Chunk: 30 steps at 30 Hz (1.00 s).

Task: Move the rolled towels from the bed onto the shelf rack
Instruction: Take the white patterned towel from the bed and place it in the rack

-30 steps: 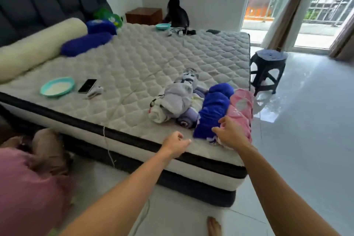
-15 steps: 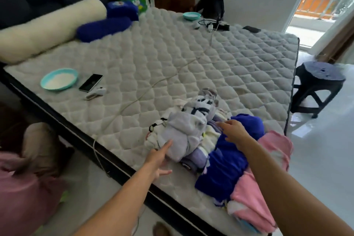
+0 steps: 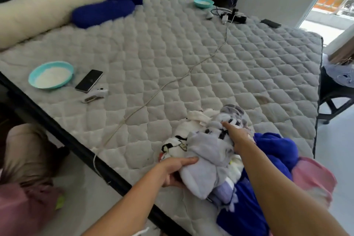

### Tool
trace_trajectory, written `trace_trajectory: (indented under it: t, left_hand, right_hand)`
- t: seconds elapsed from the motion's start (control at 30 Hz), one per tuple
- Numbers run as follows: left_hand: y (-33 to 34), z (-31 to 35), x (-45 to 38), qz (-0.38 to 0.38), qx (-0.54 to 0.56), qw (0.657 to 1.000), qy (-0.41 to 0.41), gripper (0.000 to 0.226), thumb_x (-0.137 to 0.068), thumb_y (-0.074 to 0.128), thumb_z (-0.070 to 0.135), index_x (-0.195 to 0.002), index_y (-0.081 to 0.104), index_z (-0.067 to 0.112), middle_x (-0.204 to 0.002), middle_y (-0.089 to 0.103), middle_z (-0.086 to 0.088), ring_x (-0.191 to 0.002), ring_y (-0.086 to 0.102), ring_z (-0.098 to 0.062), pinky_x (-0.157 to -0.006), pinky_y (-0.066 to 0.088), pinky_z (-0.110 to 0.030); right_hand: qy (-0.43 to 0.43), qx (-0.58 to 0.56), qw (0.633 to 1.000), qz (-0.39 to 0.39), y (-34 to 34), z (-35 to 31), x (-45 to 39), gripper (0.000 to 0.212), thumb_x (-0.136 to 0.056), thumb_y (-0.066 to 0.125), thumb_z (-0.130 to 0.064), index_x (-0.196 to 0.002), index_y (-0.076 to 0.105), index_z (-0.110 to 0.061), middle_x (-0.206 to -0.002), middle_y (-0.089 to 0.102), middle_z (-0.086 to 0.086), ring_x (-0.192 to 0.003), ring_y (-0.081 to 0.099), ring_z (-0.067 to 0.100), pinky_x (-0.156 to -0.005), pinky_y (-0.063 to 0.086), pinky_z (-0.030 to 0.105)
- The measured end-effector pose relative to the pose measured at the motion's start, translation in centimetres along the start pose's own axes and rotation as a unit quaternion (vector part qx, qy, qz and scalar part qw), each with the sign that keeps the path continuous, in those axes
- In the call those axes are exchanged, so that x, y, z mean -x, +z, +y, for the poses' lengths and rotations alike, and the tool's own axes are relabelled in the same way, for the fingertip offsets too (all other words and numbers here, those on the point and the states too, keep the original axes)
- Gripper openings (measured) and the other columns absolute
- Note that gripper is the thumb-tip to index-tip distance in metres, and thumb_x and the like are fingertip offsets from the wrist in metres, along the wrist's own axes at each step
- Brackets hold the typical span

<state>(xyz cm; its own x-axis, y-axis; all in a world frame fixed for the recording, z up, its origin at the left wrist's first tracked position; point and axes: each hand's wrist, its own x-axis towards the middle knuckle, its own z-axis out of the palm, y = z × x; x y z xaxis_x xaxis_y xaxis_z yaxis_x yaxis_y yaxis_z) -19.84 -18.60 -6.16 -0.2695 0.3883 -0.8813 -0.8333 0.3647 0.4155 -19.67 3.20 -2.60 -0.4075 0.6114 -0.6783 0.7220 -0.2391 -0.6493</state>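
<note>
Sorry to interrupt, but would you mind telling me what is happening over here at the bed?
A person is gathering rolled towels off the bed. The left hand grips the near end of a grey towel, and the right hand rests on top of it. A blue towel and a pink towel lie beside it. All are on the mattress; no shelf rack is in view.

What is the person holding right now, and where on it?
The left hand grips the near end of the grey rolled towel. The right hand rests on its far part; no clear grip shows.
</note>
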Motion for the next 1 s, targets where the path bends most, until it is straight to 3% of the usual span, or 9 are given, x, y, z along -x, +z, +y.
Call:
trace_trajectory:
  t: [0.13,0.27,0.4,0.57,0.7,0.77,0.87,1.0]
  left_hand:
    - [-0.7,-0.3,0.0,-0.032,-0.020,0.999,0.016,0.044,-0.077,0.076,0.036,-0.112,0.064,0.013,-0.106,0.072,-0.008,-0.095,0.068,-0.024,-0.077,0.059,-0.038]
    - [-1.2,-1.8,0.6,-0.071,-0.003,0.995,0.072,0.047,-0.083,0.071,0.031,-0.123,0.060,0.011,-0.118,0.070,-0.010,-0.107,0.066,-0.026,-0.090,0.056,-0.042]
    - [-0.9,-3.9,3.0,-0.061,0.015,0.990,0.129,0.052,-0.084,0.070,0.033,-0.131,0.056,0.015,-0.128,0.065,-0.009,-0.116,0.062,-0.026,-0.095,0.053,-0.044]
    - [-1.1,-8.5,9.3,-0.002,0.083,0.973,0.218,0.044,-0.085,0.065,0.041,-0.124,0.060,0.022,-0.123,0.068,-0.004,-0.113,0.062,-0.021,-0.092,0.052,-0.042]
    - [-1.1,-15.6,14.4,0.079,0.241,0.925,0.283,0.050,-0.087,0.047,0.061,-0.110,0.069,0.023,-0.110,0.074,-0.003,-0.106,0.065,-0.020,-0.084,0.054,-0.036]
    - [-1.0,-20.2,16.6,0.122,0.303,0.891,0.316,0.054,-0.082,0.050,0.063,-0.110,0.069,0.021,-0.114,0.072,-0.005,-0.107,0.065,-0.022,-0.084,0.053,-0.036]
    - [-0.5,-27.3,20.2,0.172,0.327,0.866,0.337,0.069,-0.070,0.058,0.067,-0.122,0.066,0.023,-0.122,0.070,-0.003,-0.116,0.063,-0.022,-0.095,0.051,-0.039]
    - [-1.2,-36.3,25.2,0.276,0.368,0.812,0.360,0.077,-0.059,0.070,0.070,-0.122,0.065,0.025,-0.121,0.071,-0.001,-0.114,0.064,-0.021,-0.098,0.051,-0.043]
  right_hand:
    - [-0.009,-0.023,0.999,0.042,-0.1,0.6,0.4,0.096,-0.078,0.071,-0.041,-0.152,0.017,-0.010,-0.152,0.024,0.020,-0.129,0.041,0.038,-0.101,0.044,0.045]
    - [-0.054,-0.046,0.997,0.043,-0.3,1.0,2.5,0.107,-0.066,0.074,-0.049,-0.151,0.016,-0.022,-0.156,0.012,0.021,-0.133,0.034,0.042,-0.105,0.042,0.051]
    - [-0.162,-0.040,0.985,0.029,-0.8,0.8,6.2,0.087,-0.080,0.070,-0.035,-0.148,0.020,-0.013,-0.146,0.037,0.017,-0.131,0.039,0.037,-0.095,0.038,0.039]
    - [-0.270,-0.064,0.958,-0.070,0.1,1.0,13.2,0.087,-0.075,0.075,-0.033,-0.145,0.025,-0.017,-0.137,0.048,0.011,-0.122,0.051,0.031,-0.100,0.046,0.044]
    - [-0.352,-0.055,0.920,-0.161,1.0,3.4,20.1,0.078,-0.075,0.076,-0.030,-0.139,0.034,-0.017,-0.121,0.054,0.002,-0.109,0.056,0.023,-0.090,0.049,0.037]
    - [-0.361,-0.050,0.908,-0.205,1.4,5.5,23.3,0.074,-0.075,0.077,-0.029,-0.135,0.036,-0.017,-0.116,0.055,0.000,-0.105,0.057,0.021,-0.091,0.051,0.039]
    - [-0.382,-0.023,0.883,-0.272,2.6,9.4,29.0,0.073,-0.071,0.079,-0.027,-0.131,0.040,-0.017,-0.116,0.057,-0.001,-0.104,0.058,0.019,-0.095,0.052,0.042]
    - [-0.422,0.028,0.825,-0.375,5.2,15.2,37.7,0.078,-0.071,0.079,-0.024,-0.136,0.036,-0.016,-0.118,0.054,-0.001,-0.107,0.056,0.017,-0.096,0.050,0.038]
